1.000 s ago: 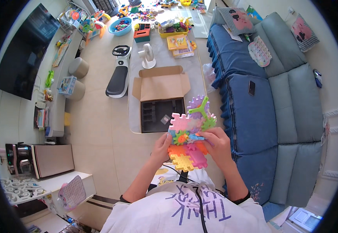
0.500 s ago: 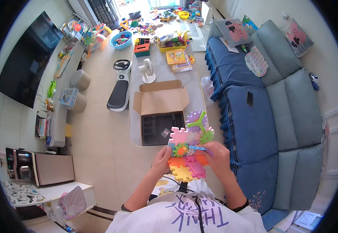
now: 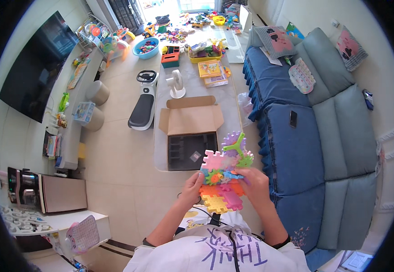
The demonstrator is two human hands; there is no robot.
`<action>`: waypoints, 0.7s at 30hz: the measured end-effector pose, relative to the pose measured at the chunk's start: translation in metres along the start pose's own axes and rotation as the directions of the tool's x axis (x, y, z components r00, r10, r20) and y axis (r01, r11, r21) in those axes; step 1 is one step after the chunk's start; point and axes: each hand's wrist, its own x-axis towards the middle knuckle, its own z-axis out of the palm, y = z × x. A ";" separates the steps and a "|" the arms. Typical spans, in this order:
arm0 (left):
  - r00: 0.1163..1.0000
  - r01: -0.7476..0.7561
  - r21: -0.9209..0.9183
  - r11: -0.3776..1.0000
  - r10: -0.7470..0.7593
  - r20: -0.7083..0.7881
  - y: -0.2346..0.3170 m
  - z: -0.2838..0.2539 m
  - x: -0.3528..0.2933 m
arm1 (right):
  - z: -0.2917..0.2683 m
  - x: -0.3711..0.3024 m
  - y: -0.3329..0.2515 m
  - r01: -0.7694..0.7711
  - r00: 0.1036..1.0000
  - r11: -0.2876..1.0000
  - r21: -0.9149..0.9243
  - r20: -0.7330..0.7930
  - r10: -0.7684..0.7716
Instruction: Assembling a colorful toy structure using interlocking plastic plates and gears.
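Note:
In front of my body is a gear building toy (image 3: 215, 201) made of interlocking pink, orange and yellow plastic panels. My left hand (image 3: 191, 188) is closed on its left edge, with the thumb on the near face. A green gear (image 3: 214, 177) with an orange middle sits beside that thumb. My right hand (image 3: 254, 183) is closed at the toy's right side, its fingers pinching a small blue piece (image 3: 234, 175) against the gears. Part of that piece is hidden by the fingers. Above them, a bright green three-armed piece (image 3: 236, 146) lies over a purple gear (image 3: 228, 138).
An opened cardboard box (image 3: 194, 119) with a black inside stands on the long table (image 3: 159, 154), below a white fan (image 3: 176, 84). A blue sofa (image 3: 292, 154) runs along the right, with a phone (image 3: 293, 119) on it. A ride-on toy car (image 3: 142, 106) stands left of the table.
The blue piece in my right hand has tilted and sits slightly lower against the toy. My left hand keeps its hold. The whole view has shifted slightly.

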 end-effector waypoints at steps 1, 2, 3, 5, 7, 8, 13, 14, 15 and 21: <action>1.000 -0.001 0.002 1.000 0.001 -0.002 -0.002 -0.001 0.000 | 0.000 0.000 0.001 -0.001 1.000 1.000 -0.006 0.005 0.001; 1.000 0.000 0.014 1.000 0.000 -0.007 -0.004 -0.003 0.001 | 0.000 0.000 0.000 0.002 1.000 1.000 -0.002 0.006 -0.002; 1.000 0.001 0.027 1.000 -0.001 -0.011 -0.005 -0.004 0.001 | 0.000 0.000 -0.002 -0.024 1.000 1.000 0.004 0.013 0.024; 1.000 -0.001 0.027 1.000 0.001 -0.004 -0.004 -0.003 0.000 | 0.000 0.002 -0.005 -0.048 0.999 0.999 0.011 0.021 0.048; 1.000 -0.002 0.023 1.000 0.002 0.004 -0.004 -0.002 0.000 | 0.001 0.005 -0.007 -0.020 0.999 1.000 0.003 -0.043 0.020; 1.000 -0.007 0.048 0.999 0.007 0.005 -0.005 -0.003 0.000 | 0.001 0.005 -0.008 -0.014 0.999 1.000 0.005 -0.037 0.015; 1.000 0.010 0.065 0.998 -0.008 -0.026 -0.001 0.002 -0.005 | 0.000 0.006 -0.014 -0.052 0.999 0.996 0.067 0.001 0.052; 0.999 -0.017 0.085 0.996 0.019 -0.029 -0.005 0.001 -0.003 | 0.001 0.005 -0.014 -0.055 0.998 0.996 0.071 0.018 0.054; 0.998 -0.041 0.104 0.994 0.045 -0.033 -0.008 -0.002 -0.001 | 0.002 0.004 -0.012 -0.082 0.996 0.995 0.053 0.040 0.080; 0.998 -0.039 0.090 0.995 0.043 -0.047 -0.012 -0.009 0.000 | 0.003 0.009 -0.009 -0.062 0.995 0.998 0.010 0.077 0.061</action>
